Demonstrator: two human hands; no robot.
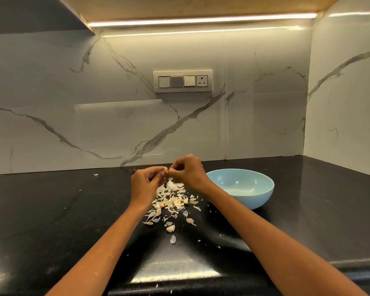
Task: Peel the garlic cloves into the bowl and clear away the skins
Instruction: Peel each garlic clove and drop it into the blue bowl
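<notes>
My left hand (145, 182) and my right hand (189, 170) meet above the black counter, their fingertips pinching one garlic clove (167, 170) between them. The clove is mostly hidden by the fingers. Directly below lies a pile of white papery skins (173, 196), mixed with several cloves. One clove (170, 228) lies nearer to me, apart from the pile. A light blue bowl (263, 189) stands on the counter just right of my right hand; I see nothing in the visible part of its inside.
The black stone counter (51, 210) runs to a marble wall behind and another on the right. A switch panel (183, 81) is on the back wall. Small skin flecks are scattered toward the counter's front edge (175, 278).
</notes>
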